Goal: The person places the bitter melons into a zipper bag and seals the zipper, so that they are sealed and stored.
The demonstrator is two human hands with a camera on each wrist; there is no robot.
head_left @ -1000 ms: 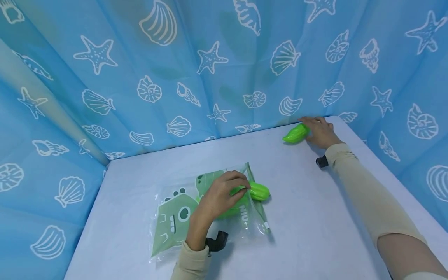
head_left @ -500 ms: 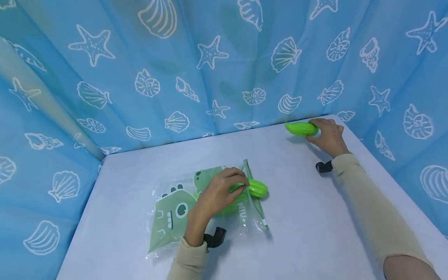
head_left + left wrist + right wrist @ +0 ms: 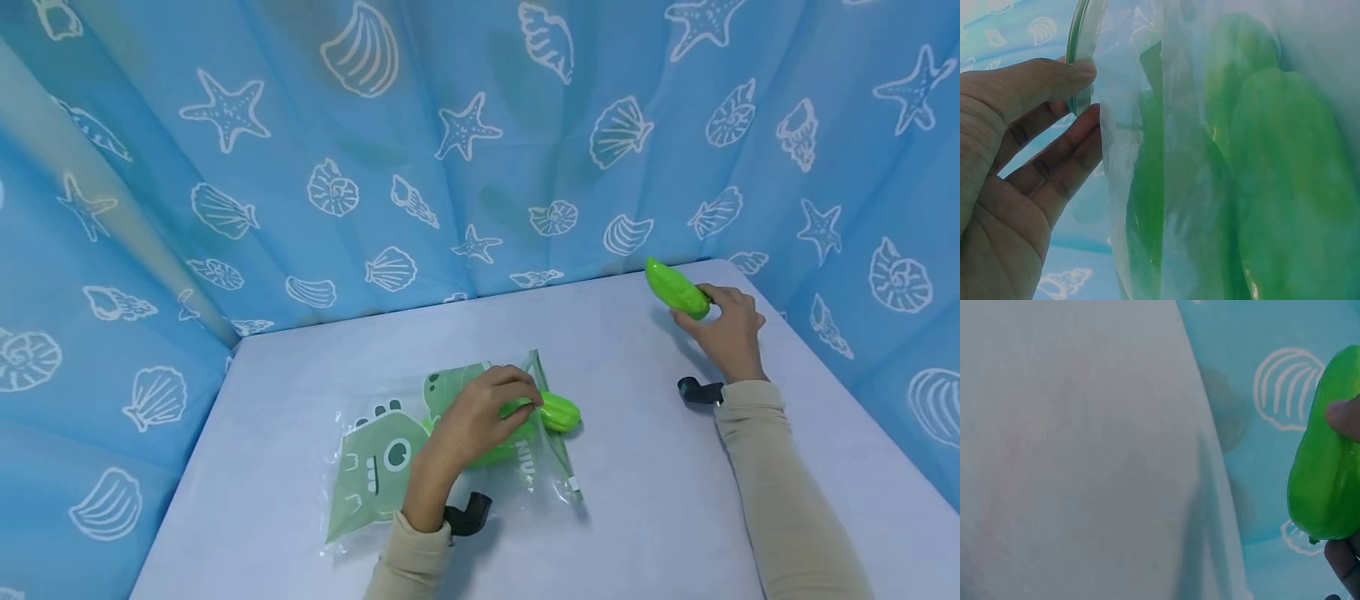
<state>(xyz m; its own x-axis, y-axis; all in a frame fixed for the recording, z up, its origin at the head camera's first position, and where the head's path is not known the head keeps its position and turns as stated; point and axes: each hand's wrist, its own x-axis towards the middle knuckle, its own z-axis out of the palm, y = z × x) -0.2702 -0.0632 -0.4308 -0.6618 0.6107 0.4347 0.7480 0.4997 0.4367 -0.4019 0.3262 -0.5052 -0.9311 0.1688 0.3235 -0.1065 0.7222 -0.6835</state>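
My right hand [image 3: 731,333] holds a glossy green toy gourd [image 3: 670,283] above the table's far right corner, its pointed end tilted up and left. In the right wrist view, a thumb presses the side of that gourd [image 3: 1329,469]. A clear zip bag [image 3: 375,483] with green monster prints lies flat at centre-left. My left hand [image 3: 480,417] pinches its mouth edge between thumb and fingers, seen closely in the left wrist view. Ridged green gourds [image 3: 1297,169] show through the plastic. One gourd's end [image 3: 559,412] pokes out of the mouth, partly hidden by the hand.
A white-covered table [image 3: 630,500] stretches under both hands. Blue curtain [image 3: 465,200] with white shell and starfish drawings hangs along its back and sides. The bag's zip strip [image 3: 561,454] faces right, with a small white slider [image 3: 573,483] near its lower end.
My right hand has lifted the gourd off the far corner and drawn it slightly right, tipping its point upward. The left hand stays at the bag's mouth. The head view has shifted slightly.
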